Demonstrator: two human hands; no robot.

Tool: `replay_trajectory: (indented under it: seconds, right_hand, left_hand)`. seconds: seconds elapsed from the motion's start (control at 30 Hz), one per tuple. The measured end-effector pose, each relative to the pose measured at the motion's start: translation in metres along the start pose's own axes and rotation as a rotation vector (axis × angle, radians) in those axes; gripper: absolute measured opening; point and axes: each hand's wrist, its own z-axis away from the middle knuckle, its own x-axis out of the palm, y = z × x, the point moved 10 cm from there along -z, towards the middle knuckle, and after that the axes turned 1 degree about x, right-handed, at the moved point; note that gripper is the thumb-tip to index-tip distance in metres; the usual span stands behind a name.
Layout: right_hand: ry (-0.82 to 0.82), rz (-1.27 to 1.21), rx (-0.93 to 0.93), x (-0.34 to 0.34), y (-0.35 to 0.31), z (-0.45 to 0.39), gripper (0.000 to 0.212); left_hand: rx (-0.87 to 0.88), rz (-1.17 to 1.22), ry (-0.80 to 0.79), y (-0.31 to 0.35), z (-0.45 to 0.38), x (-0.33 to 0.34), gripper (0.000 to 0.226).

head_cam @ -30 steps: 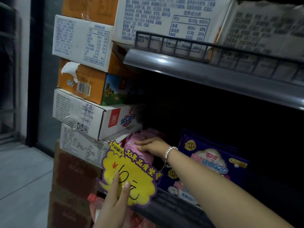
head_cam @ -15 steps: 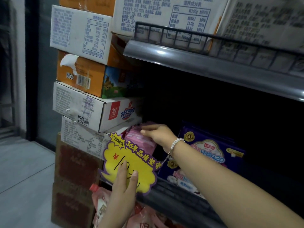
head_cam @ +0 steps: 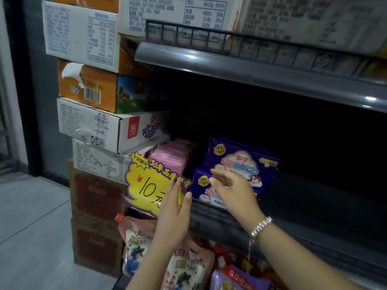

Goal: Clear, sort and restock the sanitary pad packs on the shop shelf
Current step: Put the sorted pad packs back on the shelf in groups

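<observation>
In the head view, the purple pad packs [head_cam: 240,168] are seen stacked two high near the front edge of the shop shelf [head_cam: 240,225], just beside the pink pad packs [head_cam: 173,156] at its left end, behind the yellow price sign [head_cam: 150,185]. The right hand [head_cam: 232,190] is held in front of the lower purple pack with fingers loosely spread and nothing grasped, while the left hand [head_cam: 173,208] is laid flat and open against the sign. The step is judged to be taking a purple pack; it is best gripped by both side edges and drawn straight out, so that the upper pack is not toppled.
</observation>
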Motion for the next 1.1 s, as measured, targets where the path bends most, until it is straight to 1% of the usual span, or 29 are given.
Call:
replay_trajectory:
  seconds: [0.13,0.2,0.27,0.33,0.37,0.4,0.47,0.57,0.67,0.73,0.77,0.8,0.9,0.93,0.97,1.07,1.1]
  right_hand:
    - [0.236,0.002,0.115,-0.049,0.043,0.02,0.019]
    - [0.379,-0.007,0.168,-0.074,0.059,0.025,0.028]
    - [0.466,-0.03,0.189,-0.091,0.072,0.024,0.045]
    - [0.419,-0.069,0.243,-0.091,0.086,0.015,0.069]
    - [0.377,-0.11,0.272,-0.088,0.091,0.01,0.077]
    - [0.343,-0.17,0.288,-0.085,0.096,0.004,0.08]
    - [0.288,-0.271,0.293,-0.078,0.099,-0.007,0.078]
    - [0.252,-0.31,0.268,-0.069,0.099,-0.021,0.07]
    - [0.236,-0.329,0.236,-0.063,0.097,-0.03,0.06]
    - [0.251,-0.305,0.211,-0.068,0.094,-0.033,0.059]
    - [0.27,-0.299,0.215,-0.073,0.096,-0.036,0.065]
    - [0.286,-0.3,0.224,-0.077,0.1,-0.04,0.075]
    - [0.248,-0.378,0.284,-0.073,0.109,-0.051,0.117]
    - [0.222,-0.426,0.308,-0.068,0.114,-0.055,0.126]
    - [0.196,-0.49,0.323,-0.063,0.116,-0.058,0.125]
    - [0.159,-0.579,0.265,-0.058,0.111,-0.059,0.081]
    - [0.159,-0.577,0.253,-0.057,0.112,-0.059,0.074]
  left_hand:
    - [0.0,0.026,-0.071,0.011,0.008,0.024,0.052]
    - [-0.006,0.047,-0.119,0.016,0.012,0.038,0.053]
    - [-0.002,0.056,-0.155,0.023,0.014,0.049,0.053]
    - [0.015,0.042,-0.159,0.028,0.014,0.054,0.053]
    - [0.019,0.032,-0.156,0.03,0.012,0.055,0.053]
    - [0.023,0.02,-0.154,0.032,0.009,0.056,0.054]
    - [0.049,-0.026,-0.158,0.04,0.0,0.059,0.059]
    - [0.085,-0.079,-0.16,0.054,-0.026,0.07,0.065]
    - [0.113,-0.1,-0.094,0.068,-0.057,0.072,0.069]
    - [0.051,-0.042,-0.075,0.068,-0.08,0.07,0.071]
    - [-0.012,-0.01,-0.089,0.063,-0.092,0.07,0.073]
    - [-0.077,0.005,-0.117,0.058,-0.101,0.072,0.075]
    - [-0.252,0.055,-0.159,0.037,-0.124,0.073,0.085]
    - [-0.288,0.096,-0.167,0.03,-0.13,0.073,0.089]
    - [-0.314,0.142,-0.189,0.025,-0.134,0.076,0.095]
    - [-0.336,0.217,-0.246,0.012,-0.144,0.084,0.13]
    - [-0.332,0.235,-0.245,0.01,-0.147,0.084,0.132]
